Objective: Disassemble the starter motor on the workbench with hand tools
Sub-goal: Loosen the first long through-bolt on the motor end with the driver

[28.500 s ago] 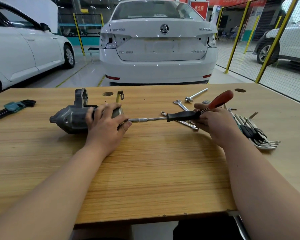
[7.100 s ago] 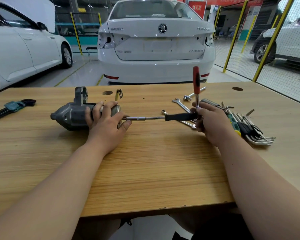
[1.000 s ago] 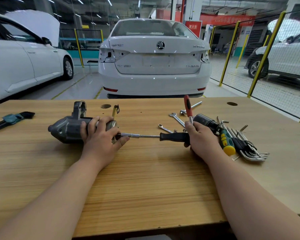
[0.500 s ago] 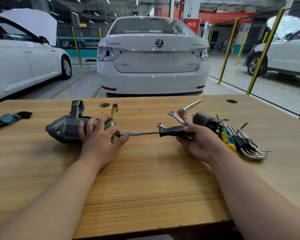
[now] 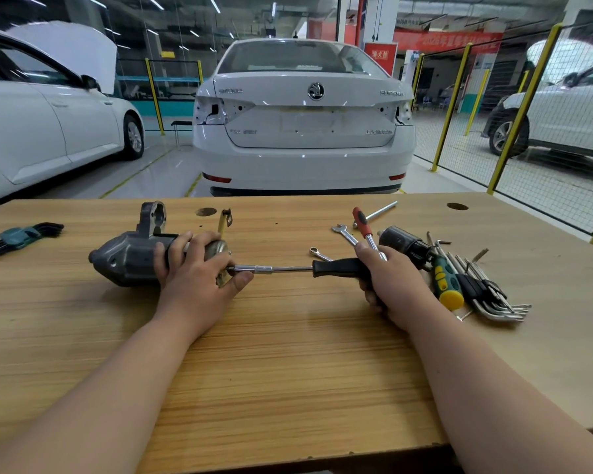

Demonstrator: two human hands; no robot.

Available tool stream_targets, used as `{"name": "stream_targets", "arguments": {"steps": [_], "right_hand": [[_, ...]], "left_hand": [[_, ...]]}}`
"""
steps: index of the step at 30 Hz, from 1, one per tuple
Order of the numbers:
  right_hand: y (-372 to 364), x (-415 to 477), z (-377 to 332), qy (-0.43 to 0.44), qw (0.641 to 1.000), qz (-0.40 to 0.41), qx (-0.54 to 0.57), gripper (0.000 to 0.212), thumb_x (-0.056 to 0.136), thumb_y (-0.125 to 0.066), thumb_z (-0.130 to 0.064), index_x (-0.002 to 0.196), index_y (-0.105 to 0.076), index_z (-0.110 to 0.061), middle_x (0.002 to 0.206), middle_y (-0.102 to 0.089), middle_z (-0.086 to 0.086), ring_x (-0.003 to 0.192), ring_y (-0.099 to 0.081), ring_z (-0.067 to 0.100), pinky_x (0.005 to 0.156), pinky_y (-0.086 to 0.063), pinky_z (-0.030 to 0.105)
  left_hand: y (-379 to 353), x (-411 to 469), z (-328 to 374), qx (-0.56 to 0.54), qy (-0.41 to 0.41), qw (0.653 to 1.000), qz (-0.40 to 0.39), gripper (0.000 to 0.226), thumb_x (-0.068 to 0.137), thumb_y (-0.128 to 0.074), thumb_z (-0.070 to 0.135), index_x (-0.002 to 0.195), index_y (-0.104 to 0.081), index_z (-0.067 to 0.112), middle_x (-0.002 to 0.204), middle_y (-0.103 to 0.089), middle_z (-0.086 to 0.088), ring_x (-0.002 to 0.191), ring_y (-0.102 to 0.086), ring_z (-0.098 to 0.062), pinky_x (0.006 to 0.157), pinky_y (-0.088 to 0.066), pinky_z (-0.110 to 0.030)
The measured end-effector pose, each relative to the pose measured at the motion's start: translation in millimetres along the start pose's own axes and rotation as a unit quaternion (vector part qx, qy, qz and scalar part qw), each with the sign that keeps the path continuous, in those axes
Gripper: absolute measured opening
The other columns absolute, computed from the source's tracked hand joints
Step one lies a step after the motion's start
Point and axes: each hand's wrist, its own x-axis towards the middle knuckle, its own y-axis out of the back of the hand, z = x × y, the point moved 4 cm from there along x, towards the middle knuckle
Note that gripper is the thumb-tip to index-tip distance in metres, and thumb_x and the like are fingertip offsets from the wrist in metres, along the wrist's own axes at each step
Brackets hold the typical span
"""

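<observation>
Toward the far left of the bench (image 5: 288, 371), the motor (image 5: 127, 260) lies on its side, its long axis running left to right, nose to the left edge and rear cap facing right. My left hand (image 5: 194, 271) wraps that rear end, fingers curled over the top and thumb low beside it. My right hand (image 5: 387, 278), well to the right, is closed round the black handle of the driver (image 5: 336, 267). Its chrome shaft runs level and leftward, in line with the motor's axis, to meet the cap just past my left thumb. The tip itself is hidden behind my fingers. A red-handled ratchet (image 5: 362, 224) angles from my right fist toward the far edge; whether it couples to the driver I cannot tell. Judged from this line-up, the next turn goes about that shared axis, so driver and motor need to stay straight, with the left hand, the nearer one, bracing against the twist.
</observation>
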Motion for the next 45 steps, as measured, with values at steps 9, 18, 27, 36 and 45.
{"name": "stream_targets", "arguments": {"steps": [9, 18, 27, 36, 45], "right_hand": [[-4.2, 2.4, 5.0, -0.099, 0.945, -0.117, 0.288, 0.028, 0.092, -0.061, -0.006, 0.116, -0.06, -0.019, 0.08, -0.067, 0.007, 0.053, -0.052, 0.011, 0.049, -0.047, 0.025], [-6.7, 3.4, 3.0, -0.102, 0.98, -0.036, 0.166, 0.039, 0.094, -0.055, -0.053, 0.109, -0.063, -0.018, 0.089, -0.066, 0.009, 0.057, -0.055, 0.018, 0.05, -0.047, 0.03], [-4.9, -0.5, 0.0, -0.08, 0.982, -0.053, 0.16, 0.017, 0.098, -0.058, -0.033, 0.103, -0.061, -0.017, 0.066, -0.057, 0.004, 0.047, -0.048, 0.012, 0.044, -0.042, 0.025], [-4.4, -0.4, 0.3, -0.076, 0.965, -0.106, 0.226, 0.026, 0.097, -0.054, -0.012, 0.12, -0.059, -0.024, 0.105, -0.059, 0.015, 0.059, -0.057, 0.018, 0.053, -0.051, 0.03], [-0.5, -0.2, -1.2, -0.021, 0.998, -0.032, 0.047, 0.034, 0.101, -0.041, -0.054, 0.108, -0.059, -0.027, 0.064, -0.069, 0.006, 0.044, -0.054, 0.018, 0.043, -0.044, 0.026]], "left_hand": [[-0.2, 0.2, 1.3, 0.012, 0.006, 1.0, -0.004, 0.066, 0.069, -0.026, 0.082, 0.098, -0.064, 0.037, 0.146, -0.031, 0.006, 0.14, -0.003, -0.02, 0.11, 0.017, -0.039], [1.3, -0.6, 2.2, 0.017, 0.002, 1.0, -0.005, 0.069, 0.069, -0.025, 0.083, 0.1, -0.064, 0.035, 0.146, -0.031, 0.005, 0.14, -0.003, -0.022, 0.11, 0.017, -0.041], [0.0, -0.5, 1.1, 0.017, -0.002, 1.0, -0.005, 0.059, 0.074, -0.033, 0.081, 0.099, -0.064, 0.037, 0.146, -0.03, 0.006, 0.14, -0.002, -0.021, 0.11, 0.017, -0.04], [0.5, -1.3, 2.1, 0.012, 0.003, 1.0, 0.002, 0.068, 0.068, -0.023, 0.084, 0.097, -0.064, 0.038, 0.145, -0.031, 0.006, 0.139, -0.003, -0.021, 0.11, 0.017, -0.04], [-2.1, -0.5, 0.5, 0.017, 0.0, 1.0, 0.0, 0.061, 0.072, -0.03, 0.082, 0.099, -0.063, 0.039, 0.146, -0.03, 0.006, 0.14, -0.002, -0.022, 0.111, 0.016, -0.042]]}}
